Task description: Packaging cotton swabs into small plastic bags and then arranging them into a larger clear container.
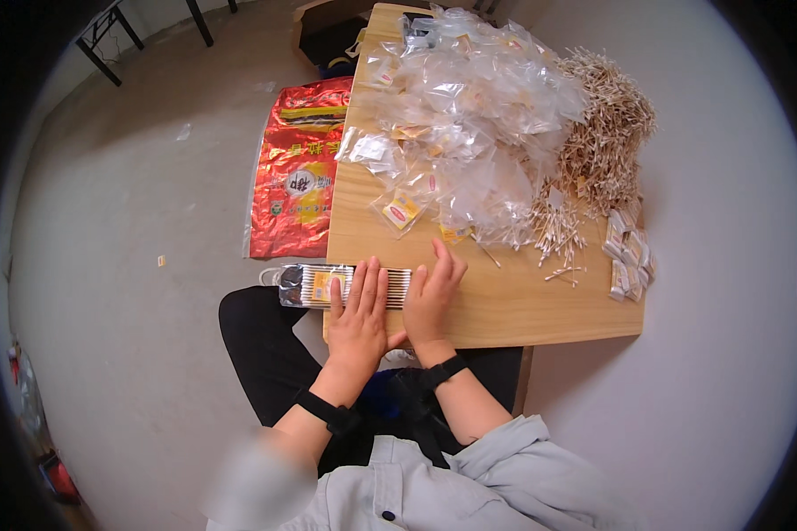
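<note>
A flat row of cotton swabs in a clear plastic bag with a yellow label card [319, 285] lies along the near left part of the wooden table. Its left end sticks out past the table edge, above my leg. My left hand [359, 319] rests flat across the middle of this pack, fingers stretched out and pressing on it. Against the pack's right end stands my right hand [431, 296], on its edge, fingers loosely bent and thumb apart, with nothing seen in its grasp. White swab tips show between the two hands.
Empty clear bags [496, 115] with yellow cards cover the table's far part. Beside them rises a big heap of loose cotton swabs [607, 133], some scattered nearer. Small white bundles [627, 257] sit at the right edge. A red printed sack [299, 177] lies left of the table.
</note>
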`<state>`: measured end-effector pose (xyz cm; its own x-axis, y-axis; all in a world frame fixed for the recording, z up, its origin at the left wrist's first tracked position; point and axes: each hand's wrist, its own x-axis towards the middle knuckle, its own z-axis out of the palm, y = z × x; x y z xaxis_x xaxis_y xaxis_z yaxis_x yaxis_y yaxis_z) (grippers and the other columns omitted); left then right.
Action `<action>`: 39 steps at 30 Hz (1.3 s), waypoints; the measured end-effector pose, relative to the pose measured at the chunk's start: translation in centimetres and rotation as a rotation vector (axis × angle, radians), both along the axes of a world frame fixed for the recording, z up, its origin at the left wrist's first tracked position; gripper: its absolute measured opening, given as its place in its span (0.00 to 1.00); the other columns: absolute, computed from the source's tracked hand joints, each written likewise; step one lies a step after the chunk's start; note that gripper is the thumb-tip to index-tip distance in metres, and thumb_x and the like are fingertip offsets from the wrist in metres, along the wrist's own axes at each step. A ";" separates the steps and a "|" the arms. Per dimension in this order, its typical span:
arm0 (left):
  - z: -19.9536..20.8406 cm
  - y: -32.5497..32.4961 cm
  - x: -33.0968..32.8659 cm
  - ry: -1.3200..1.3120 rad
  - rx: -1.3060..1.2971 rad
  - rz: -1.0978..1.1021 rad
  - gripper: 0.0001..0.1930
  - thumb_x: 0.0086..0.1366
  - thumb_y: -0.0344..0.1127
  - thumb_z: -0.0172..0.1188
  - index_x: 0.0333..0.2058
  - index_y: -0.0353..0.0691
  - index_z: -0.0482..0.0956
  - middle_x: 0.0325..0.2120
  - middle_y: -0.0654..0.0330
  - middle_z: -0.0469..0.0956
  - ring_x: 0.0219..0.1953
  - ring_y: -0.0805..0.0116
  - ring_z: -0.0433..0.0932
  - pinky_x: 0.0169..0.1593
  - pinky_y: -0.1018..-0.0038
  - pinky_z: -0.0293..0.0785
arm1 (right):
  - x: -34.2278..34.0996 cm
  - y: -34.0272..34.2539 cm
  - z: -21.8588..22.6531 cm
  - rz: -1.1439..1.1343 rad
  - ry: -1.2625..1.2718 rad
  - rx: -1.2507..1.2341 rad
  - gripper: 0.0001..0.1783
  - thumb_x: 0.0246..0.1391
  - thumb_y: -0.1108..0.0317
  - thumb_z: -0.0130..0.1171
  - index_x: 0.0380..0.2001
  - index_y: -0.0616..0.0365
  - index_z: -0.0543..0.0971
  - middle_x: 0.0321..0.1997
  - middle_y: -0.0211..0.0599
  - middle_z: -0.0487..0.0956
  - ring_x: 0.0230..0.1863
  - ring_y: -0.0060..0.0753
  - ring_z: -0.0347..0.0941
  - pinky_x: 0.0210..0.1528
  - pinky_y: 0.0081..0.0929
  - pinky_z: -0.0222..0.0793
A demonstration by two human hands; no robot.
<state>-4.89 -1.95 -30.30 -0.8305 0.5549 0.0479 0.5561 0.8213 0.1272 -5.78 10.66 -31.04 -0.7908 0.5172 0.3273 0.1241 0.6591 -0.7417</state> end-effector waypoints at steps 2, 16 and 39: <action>0.1 -0.1 0.0 -0.035 0.002 0.002 0.54 0.52 0.69 0.55 0.68 0.36 0.53 0.71 0.54 0.48 0.74 0.61 0.43 0.72 0.48 0.27 | -0.7 0.1 0.1 0.011 -0.043 0.140 0.28 0.54 0.78 0.50 0.61 0.60 0.65 0.54 0.47 0.65 0.58 0.49 0.62 0.60 0.42 0.58; 1.1 -7.2 -2.8 -0.028 0.713 0.512 0.30 0.64 0.33 0.59 0.62 0.29 0.60 0.62 0.42 0.59 0.63 0.46 0.60 0.65 0.59 0.56 | -2.5 -0.2 -0.1 0.120 -0.166 0.508 0.27 0.57 0.74 0.49 0.61 0.58 0.65 0.54 0.40 0.64 0.60 0.44 0.60 0.62 0.44 0.56; 1.4 -5.3 -3.4 -0.096 0.639 0.353 0.51 0.48 0.44 0.75 0.66 0.36 0.56 0.64 0.45 0.54 0.66 0.46 0.55 0.67 0.55 0.52 | -2.6 0.6 -0.6 0.115 -0.105 0.513 0.28 0.50 0.80 0.49 0.58 0.56 0.69 0.51 0.39 0.66 0.58 0.44 0.62 0.62 0.44 0.55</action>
